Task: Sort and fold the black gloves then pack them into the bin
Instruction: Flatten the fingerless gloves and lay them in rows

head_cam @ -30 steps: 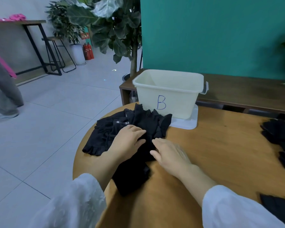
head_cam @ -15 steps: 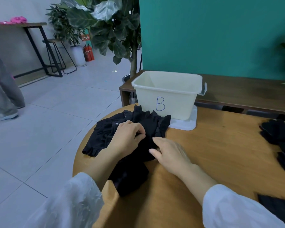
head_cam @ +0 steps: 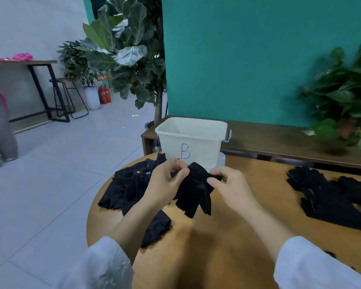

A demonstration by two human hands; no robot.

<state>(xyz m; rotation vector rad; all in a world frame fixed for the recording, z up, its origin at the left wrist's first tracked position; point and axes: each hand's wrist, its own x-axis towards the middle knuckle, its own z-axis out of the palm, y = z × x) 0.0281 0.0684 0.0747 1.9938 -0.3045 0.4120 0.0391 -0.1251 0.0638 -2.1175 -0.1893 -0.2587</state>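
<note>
Up it comes: the left hand [head_cam: 165, 184] and right hand [head_cam: 231, 186] are lifting one glove [head_cam: 194, 190] off the table [head_cam: 248, 236], where a second ago both palms were lying on the left pile [head_cam: 129, 186]. Left thumb and fingertips are pinching the cuff end, right thumb and forefinger are pinching the other side, and the glove's fingers are dangling down between them, clear of the wood. That looks like one glove being singled out for folding. It is hanging just in front of the bin [head_cam: 191, 140] marked B, whose visible inside is showing no gloves, so packing seems not yet begun. The view is also tilting up versus before, showing the right pile [head_cam: 331, 195] more fully.
</note>
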